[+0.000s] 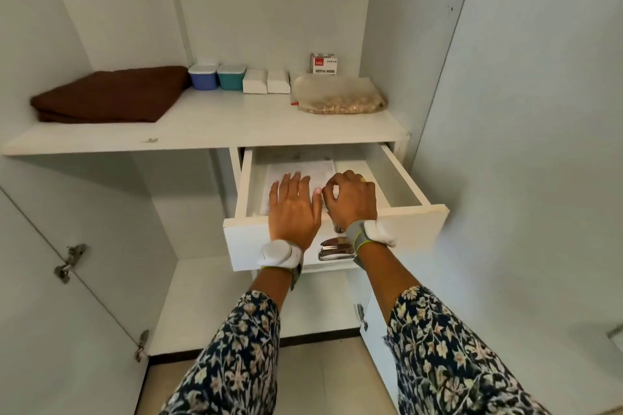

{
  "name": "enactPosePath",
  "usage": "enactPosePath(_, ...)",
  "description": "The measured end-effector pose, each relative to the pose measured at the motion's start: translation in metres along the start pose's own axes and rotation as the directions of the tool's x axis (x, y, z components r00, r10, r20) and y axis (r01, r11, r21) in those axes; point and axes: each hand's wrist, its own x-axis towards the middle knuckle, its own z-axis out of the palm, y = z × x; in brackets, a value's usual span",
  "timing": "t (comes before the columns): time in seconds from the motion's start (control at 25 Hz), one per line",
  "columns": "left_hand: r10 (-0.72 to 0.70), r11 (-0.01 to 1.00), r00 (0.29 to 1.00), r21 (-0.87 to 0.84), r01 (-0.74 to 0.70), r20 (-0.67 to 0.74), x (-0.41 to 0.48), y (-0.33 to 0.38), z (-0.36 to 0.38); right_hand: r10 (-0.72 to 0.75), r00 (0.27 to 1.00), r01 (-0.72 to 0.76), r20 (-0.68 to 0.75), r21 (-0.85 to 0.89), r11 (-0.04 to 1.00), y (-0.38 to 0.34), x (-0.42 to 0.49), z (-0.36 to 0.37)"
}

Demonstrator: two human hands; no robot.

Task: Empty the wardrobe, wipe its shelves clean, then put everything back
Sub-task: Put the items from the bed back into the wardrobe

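**Both hands in the open wardrobe drawer**

The left hand's fingers point(296, 180) lie straight and close together, palm down on the papers point(303, 167). The right hand point(352, 199) is curled, its thumb and forefinger meeting in a pinch at the sheets' near right edge. The left hand point(291, 209) covers their near part.

The papers are white, thin printed sheets lying flat on the floor of the drawer point(435, 212), towards its left side. Their edges run square with its walls. Which side is longer cannot be told under the hands.

The drawer is a smooth white laminate box, pulled out towards the person, with a shiny metal handle point(335, 249) on its front.

On the shelf point(209, 131) above sit a folded brown cloth point(111, 93), a blue tub point(203, 77) and a teal tub point(231, 77) side by side, white boxes point(254, 81), a clear bag point(340, 94) of pale round pieces and a small carton point(323, 63) behind it.
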Motion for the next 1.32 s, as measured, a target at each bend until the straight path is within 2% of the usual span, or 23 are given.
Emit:
enactPosePath(0.12,-0.005,0.997,1.000,0.082,0.003,0.014,0.029,-0.020,0.019,-0.021,1.000,0.021,0.009,-0.013,1.000,0.001,0.038,0.018)
enactPosePath(0.28,-0.019,0.991,0.994,0.131,0.005,0.106,0.067,-0.031,0.043,-0.057,0.997,0.059,0.042,-0.028,0.998,0.008,0.078,0.039)
enactPosePath(0.56,0.038,0.987,0.994,0.150,-0.053,0.101,0.126,-0.053,0.081,-0.121,0.992,0.123,0.034,-0.074,0.990,0.017,0.142,0.078)
enactPosePath(0.64,0.089,0.982,0.991,0.160,-0.104,0.098,0.138,-0.060,0.091,-0.136,0.991,0.135,-0.008,-0.069,0.988,0.018,0.156,0.090)
enactPosePath(0.8,0.196,0.947,0.974,0.236,-0.218,0.112,0.150,-0.080,0.107,-0.147,0.955,0.152,-0.258,0.001,0.988,0.020,0.181,0.111)
enactPosePath(0.96,0.244,0.945,0.969,0.229,-0.232,-0.026,0.147,-0.090,0.129,-0.191,0.924,0.186,-0.331,-0.046,0.981,0.022,0.195,0.118)
enactPosePath(1.08,0.227,0.968,0.961,0.145,-0.205,-0.158,0.149,-0.088,0.137,-0.215,0.902,0.209,-0.375,-0.056,0.976,0.025,0.201,0.123)
enactPosePath(1.16,0.192,0.978,0.962,0.115,-0.172,-0.194,0.151,-0.083,0.138,-0.220,0.888,0.216,-0.405,-0.057,0.975,0.026,0.203,0.125)
enactPosePath(1.32,0.145,0.977,0.967,0.186,-0.106,-0.208,0.158,-0.072,0.131,-0.238,0.877,0.253,-0.418,-0.019,0.967,0.034,0.200,0.127)
